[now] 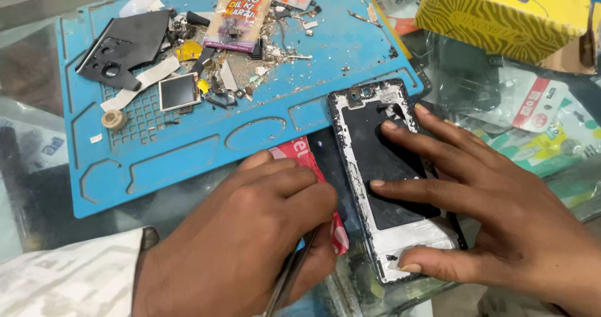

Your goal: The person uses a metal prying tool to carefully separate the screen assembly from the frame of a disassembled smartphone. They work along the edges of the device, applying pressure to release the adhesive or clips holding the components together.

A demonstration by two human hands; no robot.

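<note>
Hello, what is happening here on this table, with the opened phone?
A person works on an opened phone frame lying beside a blue repair mat. The right hand presses flat on the frame, fingers spread. The left hand holds a thin metal tool and a red card at the frame's edge. Small loose parts litter the mat.

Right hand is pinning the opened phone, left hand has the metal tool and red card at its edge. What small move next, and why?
Probably slide the metal tool in the left hand a little along the left edge of the phone frame. The right hand already presses it flat with spread fingers, the red card sits at that edge, and the tip's contact is hidden, so go gently.
</note>
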